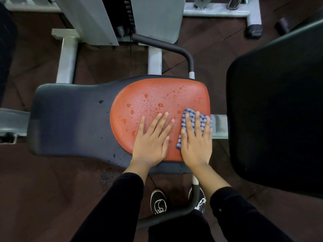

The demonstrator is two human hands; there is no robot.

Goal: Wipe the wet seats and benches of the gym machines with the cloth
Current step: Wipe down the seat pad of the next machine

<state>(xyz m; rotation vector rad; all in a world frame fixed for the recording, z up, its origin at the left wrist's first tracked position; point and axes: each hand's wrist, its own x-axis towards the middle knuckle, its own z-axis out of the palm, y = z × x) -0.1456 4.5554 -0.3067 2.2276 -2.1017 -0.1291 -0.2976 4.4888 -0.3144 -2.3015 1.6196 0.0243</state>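
Note:
A gym machine seat lies below me, with an orange pad set in a dark grey pad. Water drops are scattered over the orange part, and a few dark drops sit on the grey part. My left hand rests flat on the orange pad with straight fingers. Beside it, my right hand presses a blue and white checked cloth flat onto the pad's right edge.
A large black backrest pad stands close on the right. Curved black handles flank the seat at far and near sides. Pale grey machine frames and a weight stack are beyond. My shoes stand on the brown floor.

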